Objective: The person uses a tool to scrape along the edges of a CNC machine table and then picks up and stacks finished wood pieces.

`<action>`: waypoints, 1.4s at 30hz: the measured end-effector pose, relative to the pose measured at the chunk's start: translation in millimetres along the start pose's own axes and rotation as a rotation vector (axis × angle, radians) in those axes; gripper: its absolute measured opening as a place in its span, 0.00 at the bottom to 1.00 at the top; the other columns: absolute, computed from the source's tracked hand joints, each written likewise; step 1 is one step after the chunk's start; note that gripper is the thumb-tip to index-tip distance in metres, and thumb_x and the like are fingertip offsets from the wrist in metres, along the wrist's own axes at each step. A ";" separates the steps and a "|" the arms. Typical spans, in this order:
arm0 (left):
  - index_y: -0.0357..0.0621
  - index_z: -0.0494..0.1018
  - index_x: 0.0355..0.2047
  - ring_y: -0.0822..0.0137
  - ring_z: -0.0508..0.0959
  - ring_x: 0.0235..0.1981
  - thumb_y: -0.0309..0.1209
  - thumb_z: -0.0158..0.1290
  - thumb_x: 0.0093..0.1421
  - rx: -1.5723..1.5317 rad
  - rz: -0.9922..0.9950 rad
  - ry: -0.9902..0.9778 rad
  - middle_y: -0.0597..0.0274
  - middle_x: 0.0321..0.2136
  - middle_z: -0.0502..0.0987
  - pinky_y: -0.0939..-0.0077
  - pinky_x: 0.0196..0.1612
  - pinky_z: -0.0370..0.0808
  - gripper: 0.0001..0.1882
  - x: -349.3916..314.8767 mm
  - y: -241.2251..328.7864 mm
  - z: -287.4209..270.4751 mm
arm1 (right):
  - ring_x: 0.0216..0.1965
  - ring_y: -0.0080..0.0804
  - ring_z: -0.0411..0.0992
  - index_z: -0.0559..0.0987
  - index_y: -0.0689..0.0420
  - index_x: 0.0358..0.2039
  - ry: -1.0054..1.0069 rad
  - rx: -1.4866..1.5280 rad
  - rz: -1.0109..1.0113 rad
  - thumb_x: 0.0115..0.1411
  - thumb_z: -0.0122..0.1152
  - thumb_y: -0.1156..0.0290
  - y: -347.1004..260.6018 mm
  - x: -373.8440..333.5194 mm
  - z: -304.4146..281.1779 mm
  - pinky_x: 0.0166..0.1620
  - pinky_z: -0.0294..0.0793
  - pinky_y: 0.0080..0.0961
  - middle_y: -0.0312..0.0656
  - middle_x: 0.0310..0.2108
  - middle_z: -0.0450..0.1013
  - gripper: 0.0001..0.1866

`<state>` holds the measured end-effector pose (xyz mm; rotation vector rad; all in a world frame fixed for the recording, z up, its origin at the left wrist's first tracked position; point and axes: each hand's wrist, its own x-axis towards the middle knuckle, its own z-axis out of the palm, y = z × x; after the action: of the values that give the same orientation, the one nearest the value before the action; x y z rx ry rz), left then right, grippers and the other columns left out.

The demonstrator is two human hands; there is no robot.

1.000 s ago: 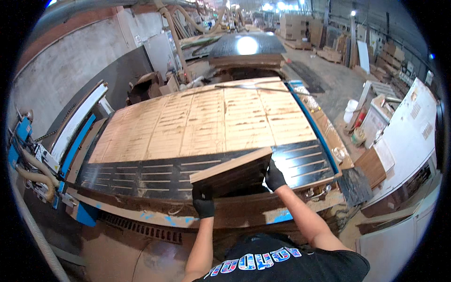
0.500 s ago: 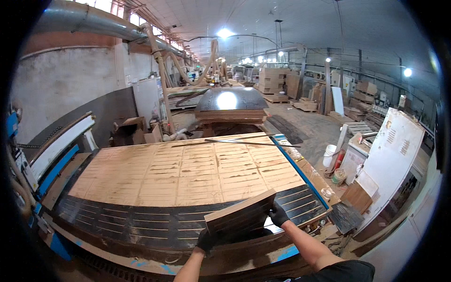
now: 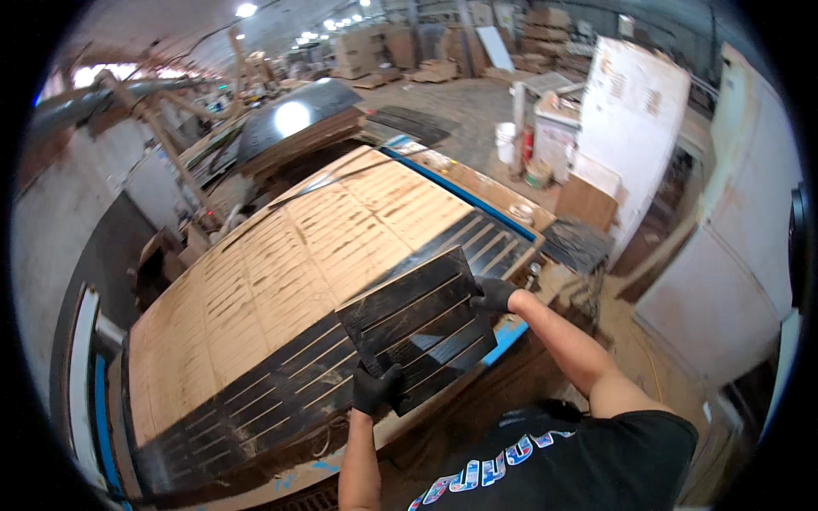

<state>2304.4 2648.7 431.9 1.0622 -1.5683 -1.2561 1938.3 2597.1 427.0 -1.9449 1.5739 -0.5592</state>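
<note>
Between my two gloved hands is a dark rectangular board (image 3: 417,319) with several pale straight grooves across its face. It is tilted above the near edge of the machine bed. My left hand (image 3: 377,388), in a black glove, grips its lower left corner, with thumb and fingers over the face. At the right edge my right hand (image 3: 494,295), also gloved, is closed round the board; some of its fingers are hidden. Beneath lies a large flat bed with a pale wooden sheet (image 3: 247,281) and a black grooved strip (image 3: 256,400) along its near side.
Thin dark strips (image 3: 319,186) lie across the far end of the bed. Beyond stands a stack of dark-topped sheets (image 3: 298,123). To the right are a white bucket (image 3: 505,143), a red fire extinguisher (image 3: 527,142) and a tall white panel (image 3: 630,128).
My view has swung to the right. The board has turned so its dark grooved face shows instead of its pale edge, and both hands still hold it.
</note>
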 end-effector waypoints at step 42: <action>0.36 0.64 0.54 0.54 0.74 0.46 0.40 0.48 0.62 -0.779 -0.281 0.390 0.51 0.50 0.71 0.56 0.47 0.73 0.25 137.3 -37.9 403.9 | 0.39 0.32 0.71 0.73 0.51 0.43 0.422 1.659 0.947 0.57 0.61 0.56 512.6 -169.6 -106.4 0.41 0.74 0.35 0.36 0.37 0.72 0.17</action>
<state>1884.7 2622.0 350.7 0.9352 -0.5503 -1.5440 1455.4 2670.2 173.6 0.1541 1.1925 -1.2420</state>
